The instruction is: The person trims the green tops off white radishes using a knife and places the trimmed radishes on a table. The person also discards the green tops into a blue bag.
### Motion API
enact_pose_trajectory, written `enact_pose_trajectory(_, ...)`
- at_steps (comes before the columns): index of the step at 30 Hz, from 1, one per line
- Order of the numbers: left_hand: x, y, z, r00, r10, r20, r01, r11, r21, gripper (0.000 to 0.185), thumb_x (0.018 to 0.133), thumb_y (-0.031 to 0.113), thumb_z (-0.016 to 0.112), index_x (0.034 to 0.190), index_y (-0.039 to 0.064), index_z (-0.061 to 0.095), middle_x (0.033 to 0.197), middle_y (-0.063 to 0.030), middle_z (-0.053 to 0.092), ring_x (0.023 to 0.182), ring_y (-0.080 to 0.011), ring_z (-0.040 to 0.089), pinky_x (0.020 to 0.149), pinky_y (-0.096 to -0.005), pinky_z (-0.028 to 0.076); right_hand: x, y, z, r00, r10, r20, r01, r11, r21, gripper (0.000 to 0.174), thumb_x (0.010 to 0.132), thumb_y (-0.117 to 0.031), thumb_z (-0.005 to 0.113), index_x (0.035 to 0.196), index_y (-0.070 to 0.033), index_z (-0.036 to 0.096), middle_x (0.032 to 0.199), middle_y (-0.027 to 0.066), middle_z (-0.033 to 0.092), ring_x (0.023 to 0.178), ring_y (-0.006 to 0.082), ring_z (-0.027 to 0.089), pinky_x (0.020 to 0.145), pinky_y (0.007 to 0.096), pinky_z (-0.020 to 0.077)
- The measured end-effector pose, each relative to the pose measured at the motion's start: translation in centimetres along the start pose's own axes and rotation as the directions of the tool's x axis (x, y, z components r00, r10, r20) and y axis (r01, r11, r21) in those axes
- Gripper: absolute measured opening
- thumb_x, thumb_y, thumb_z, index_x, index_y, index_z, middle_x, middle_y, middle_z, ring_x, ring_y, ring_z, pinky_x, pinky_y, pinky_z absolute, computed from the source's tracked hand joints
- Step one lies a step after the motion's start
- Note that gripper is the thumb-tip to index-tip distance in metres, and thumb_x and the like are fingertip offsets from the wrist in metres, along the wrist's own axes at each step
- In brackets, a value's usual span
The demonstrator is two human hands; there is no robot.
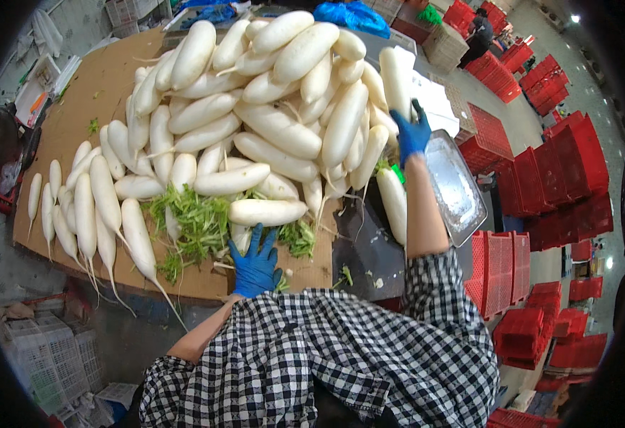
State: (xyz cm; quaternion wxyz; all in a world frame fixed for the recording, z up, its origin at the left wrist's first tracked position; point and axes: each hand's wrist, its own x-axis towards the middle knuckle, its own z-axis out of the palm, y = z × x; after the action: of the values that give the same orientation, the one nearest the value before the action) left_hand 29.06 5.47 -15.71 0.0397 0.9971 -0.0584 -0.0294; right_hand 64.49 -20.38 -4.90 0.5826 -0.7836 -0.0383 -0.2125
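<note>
My right hand (413, 131), in a blue glove, grips the lower end of a white radish (396, 77) beside white sheets (434, 101) at the right of the pile. My left hand (256, 262), gloved too, lies with fingers spread just below another white radish (267, 212); whether the fingertips touch it I cannot tell. Cut green leaf stalks (200, 222) lie around that radish. A large heap of white radishes (277, 131) covers the table's middle, and several with long roots (85, 208) lie at the left. One radish (393, 200) rests by my right forearm.
A metal tray (454, 187) sits right of my right forearm. Brown cardboard (71, 123) covers much of the table. Red plastic crates (553, 171) stand stacked at the right, grey crates (50, 353) at the lower left. A person (478, 35) is far off at the upper right.
</note>
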Motion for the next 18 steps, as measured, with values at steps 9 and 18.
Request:
enact_pose_trajectory(9,-5.2,-3.4,-0.4,0.994,0.058,-0.093,-0.091,0.911,-0.401,0.024,0.080,0.017,0.065,0.104,0.017,0.065,0.105,-0.0014,0.065,0.106,-0.0207,0.058,0.085,-0.0438,0.046,2.5,1.0,2.9,0.987,-0.048,0.154,0.117,0.872,-0.476,0.065,0.078,-0.041,0.073,0.130,-0.009,0.054,0.093,0.0149,0.069,0.073,0.0198,0.064,0.070,0.0328,0.0492)
enact_pose_trajectory(18,4.2,-7.4,-9.1,0.887,-0.224,-0.404,0.150,0.967,-0.206,0.078,0.070,0.020,0.075,0.140,0.020,0.040,0.141,-0.0125,0.037,0.130,-0.0348,0.034,0.107,-0.0541,0.026,-18.2,-4.1,1.6,0.753,-0.026,0.657,-0.018,0.998,0.060,0.042,0.081,-0.010,0.072,0.121,-0.008,0.060,0.120,0.0090,0.061,0.105,0.0156,0.058,0.092,0.0295,0.0461)
